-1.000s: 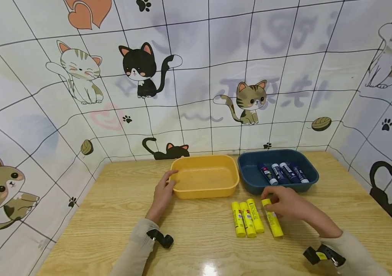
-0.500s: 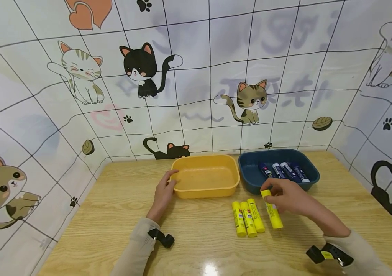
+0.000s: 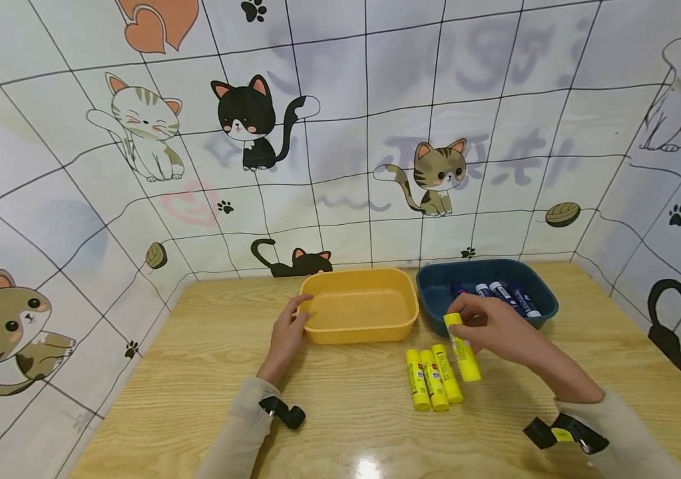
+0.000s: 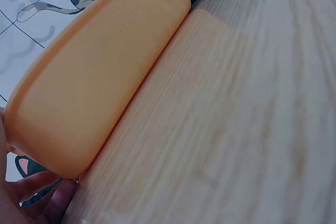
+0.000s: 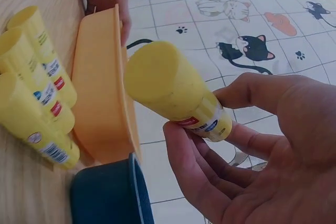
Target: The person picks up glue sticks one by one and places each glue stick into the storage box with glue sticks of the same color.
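Above table point(image 3: 340, 419), right hand point(image 3: 500, 332) pinches yellow glue stick point(image 3: 464, 356).

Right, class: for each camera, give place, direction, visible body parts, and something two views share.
Head: on the head, facing forward and down at the yellow tub, blue tub and yellow sticks; left hand, right hand and sleeves show.
Left wrist: on that wrist, facing the yellow tub's wall and table; left hand partly shows.
Right wrist: on that wrist, facing the held stick; right hand and part of the left hand show.
Shared: head and right wrist show the held stick.
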### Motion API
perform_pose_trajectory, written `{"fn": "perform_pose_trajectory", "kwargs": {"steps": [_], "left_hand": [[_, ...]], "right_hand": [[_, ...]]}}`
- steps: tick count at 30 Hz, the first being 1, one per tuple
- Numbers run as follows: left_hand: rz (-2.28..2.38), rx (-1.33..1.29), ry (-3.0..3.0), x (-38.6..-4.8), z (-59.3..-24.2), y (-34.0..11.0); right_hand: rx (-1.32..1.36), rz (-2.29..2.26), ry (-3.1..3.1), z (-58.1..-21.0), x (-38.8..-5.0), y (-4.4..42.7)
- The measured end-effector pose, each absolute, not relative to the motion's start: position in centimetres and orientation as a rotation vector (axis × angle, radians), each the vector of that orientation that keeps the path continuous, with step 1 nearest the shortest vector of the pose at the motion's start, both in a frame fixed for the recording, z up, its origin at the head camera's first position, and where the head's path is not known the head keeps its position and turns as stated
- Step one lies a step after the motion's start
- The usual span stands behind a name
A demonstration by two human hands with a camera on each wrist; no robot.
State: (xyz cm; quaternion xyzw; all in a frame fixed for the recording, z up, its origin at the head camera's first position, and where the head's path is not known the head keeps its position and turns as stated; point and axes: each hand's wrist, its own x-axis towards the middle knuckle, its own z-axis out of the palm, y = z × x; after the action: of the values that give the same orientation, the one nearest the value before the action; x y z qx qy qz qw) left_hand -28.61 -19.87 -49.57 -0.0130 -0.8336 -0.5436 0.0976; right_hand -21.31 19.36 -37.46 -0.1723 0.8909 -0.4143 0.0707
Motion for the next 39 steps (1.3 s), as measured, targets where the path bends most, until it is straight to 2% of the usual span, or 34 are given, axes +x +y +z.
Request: {"fn": "perform_pose_trajectory", "kwargs": {"steps": [25,32,39], "left_hand": [[-1.641,-0.034,-2.462,-28.6,-49.4,-19.6],[-1.66,-0.018,-2.452,-28.6,-49.5,-19.8],[-1.645,-0.021,-2.458,-28.7,-49.5,-19.8]], "right_hand": [[-0.692,-1.262,2.639,-31.3,-26.1,15.3],[-0.587,-1.131,2.689,-31.0,-28.9,13.5],[-0.509,-1.065,2.649,-32.4,-32.5,12.5]]}}
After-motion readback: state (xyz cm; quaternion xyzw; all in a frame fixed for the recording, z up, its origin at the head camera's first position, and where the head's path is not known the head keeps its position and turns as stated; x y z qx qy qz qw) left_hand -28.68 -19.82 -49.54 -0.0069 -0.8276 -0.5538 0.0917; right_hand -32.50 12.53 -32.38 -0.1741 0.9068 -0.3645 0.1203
